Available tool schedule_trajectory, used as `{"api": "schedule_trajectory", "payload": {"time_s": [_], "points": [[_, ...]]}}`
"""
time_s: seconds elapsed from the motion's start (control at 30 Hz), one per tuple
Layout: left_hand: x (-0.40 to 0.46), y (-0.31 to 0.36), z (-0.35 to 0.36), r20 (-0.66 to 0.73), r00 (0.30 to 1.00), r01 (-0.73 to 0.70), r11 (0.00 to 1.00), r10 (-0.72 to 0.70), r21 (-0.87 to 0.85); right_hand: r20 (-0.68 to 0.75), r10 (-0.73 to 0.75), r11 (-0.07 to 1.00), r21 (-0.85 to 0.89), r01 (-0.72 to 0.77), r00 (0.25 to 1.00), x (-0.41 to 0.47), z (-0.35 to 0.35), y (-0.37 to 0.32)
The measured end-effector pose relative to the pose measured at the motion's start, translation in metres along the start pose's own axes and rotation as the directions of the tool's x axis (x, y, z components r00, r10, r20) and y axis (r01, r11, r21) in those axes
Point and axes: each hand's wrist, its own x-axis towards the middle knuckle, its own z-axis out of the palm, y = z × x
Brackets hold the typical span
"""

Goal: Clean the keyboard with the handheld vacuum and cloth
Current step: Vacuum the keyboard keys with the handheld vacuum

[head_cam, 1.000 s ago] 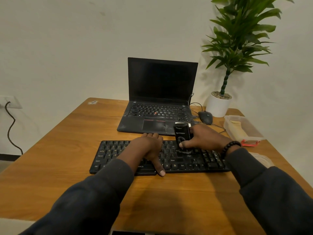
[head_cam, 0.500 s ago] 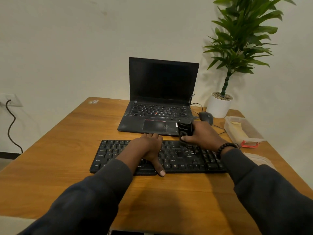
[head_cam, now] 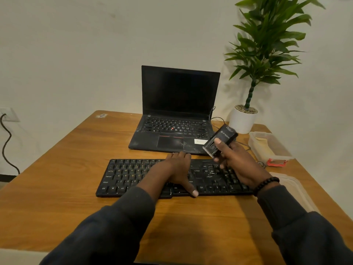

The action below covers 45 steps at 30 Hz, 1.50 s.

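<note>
My right hand (head_cam: 236,159) grips the small, light, rigid black plastic vacuum (head_cam: 219,143) mid-body; flat left hand (head_cam: 176,170) steadies the black keyboard (head_cam: 129,175).

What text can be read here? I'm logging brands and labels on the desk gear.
"Ctrl", "Alt", "Shift": keyboard bottom-left keys; other legends too blurred.
Brand on the handheld vacuum in the right hand: blurred, unreadable.
White sticker on the laptop palm rest: too small.
Laptop key legends: too small.
</note>
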Motion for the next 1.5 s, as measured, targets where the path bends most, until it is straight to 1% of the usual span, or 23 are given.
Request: {"api": "schedule_trajectory", "payload": {"time_s": [0.07, 0.1, 0.23, 0.3, 0.4, 0.53, 0.63, 0.8, 0.97, 1.0, 1.03, 1.1, 1.13, 1.17, 1.23, 1.3, 1.37, 1.43, 1.5], "points": [[0.003, 0.003, 0.001, 0.002, 1.0, -0.006, 1.0, 0.006, -0.013, -0.018, 0.036, 0.98, 0.199, -0.032, 0.999, -0.001, -0.003, 0.001], [0.004, 0.003, 0.0, 0.006, 1.0, -0.005, 1.0, 0.005, -0.021, -0.03, 0.053, 0.97, 0.239, -0.044, 0.998, -0.002, -0.006, 0.001], [0.006, 0.005, -0.001, 0.017, 1.0, 0.001, 0.999, 0.0, -0.032, -0.061, 0.068, 0.978, 0.2, -0.055, 0.996, -0.004, -0.012, 0.006], [0.007, 0.007, 0.001, 0.013, 1.0, -0.001, 0.999, 0.002, -0.034, -0.106, 0.065, 0.982, 0.181, -0.045, 0.992, -0.005, -0.014, 0.006], [0.008, 0.009, 0.002, 0.004, 1.0, -0.01, 1.0, 0.01, -0.029, -0.146, 0.06, 0.98, 0.194, -0.031, 0.987, -0.006, -0.016, 0.008], [0.01, 0.011, 0.001, 0.012, 1.0, -0.015, 0.999, 0.016, -0.028, -0.14, 0.038, 0.994, 0.106, -0.023, 0.989, -0.009, -0.015, 0.013], [0.012, 0.014, 0.002, 0.014, 1.0, -0.019, 1.0, 0.019, -0.02, -0.127, 0.049, 0.998, 0.054, -0.043, 0.991, -0.012, -0.015, 0.014], [0.017, 0.018, 0.005, 0.017, 1.0, -0.008, 1.0, 0.008, 0.0, -0.031, 0.079, 0.987, -0.139, -0.083, 0.996, -0.015, -0.016, 0.014], [0.022, 0.019, 0.006, 0.042, 0.999, 0.021, 0.999, -0.022, 0.036, 0.121, 0.097, 0.948, -0.314, -0.054, 0.988, -0.015, -0.017, 0.007], [0.022, 0.02, 0.006, 0.046, 0.999, 0.024, 0.999, -0.026, 0.042, 0.145, 0.097, 0.924, -0.38, -0.035, 0.985, -0.014, -0.017, 0.006], [0.023, 0.021, 0.005, 0.046, 0.999, 0.026, 0.999, -0.028, 0.046, 0.149, 0.074, 0.875, -0.484, 0.008, 0.986, -0.011, -0.018, 0.005], [0.023, 0.021, 0.004, 0.044, 0.999, 0.027, 0.998, -0.029, 0.053, 0.106, -0.033, 0.742, -0.663, 0.095, 0.994, -0.002, -0.018, 0.004], [0.023, 0.021, 0.004, 0.044, 0.999, 0.028, 0.998, -0.03, 0.057, 0.08, -0.09, 0.705, -0.699, 0.12, 0.993, 0.002, -0.018, 0.003], [0.024, 0.021, 0.004, 0.045, 0.998, 0.029, 0.998, -0.032, 0.061, 0.066, -0.132, 0.689, -0.711, 0.14, 0.989, 0.006, -0.019, 0.002], [0.023, 0.021, 0.004, 0.048, 0.998, 0.032, 0.997, -0.035, 0.072, 0.078, -0.168, 0.686, -0.706, 0.173, 0.983, 0.008, -0.018, -0.001], [0.024, 0.022, 0.004, 0.044, 0.998, 0.029, 0.996, -0.033, 0.082, 0.114, -0.16, 0.706, -0.681, 0.195, 0.98, 0.004, -0.017, -0.002], [0.024, 0.021, 0.005, 0.041, 0.999, 0.026, 0.997, -0.029, 0.075, 0.171, -0.121, 0.728, -0.654, 0.205, 0.978, -0.002, -0.014, -0.001], [0.024, 0.02, 0.005, 0.04, 0.999, 0.025, 0.997, -0.028, 0.072, 0.216, -0.097, 0.715, -0.664, 0.219, 0.972, -0.005, -0.013, 0.0], [0.023, 0.019, 0.005, 0.037, 0.999, 0.029, 0.997, -0.032, 0.074, 0.223, -0.102, 0.692, -0.684, 0.23, 0.969, -0.006, -0.017, -0.001]]}}
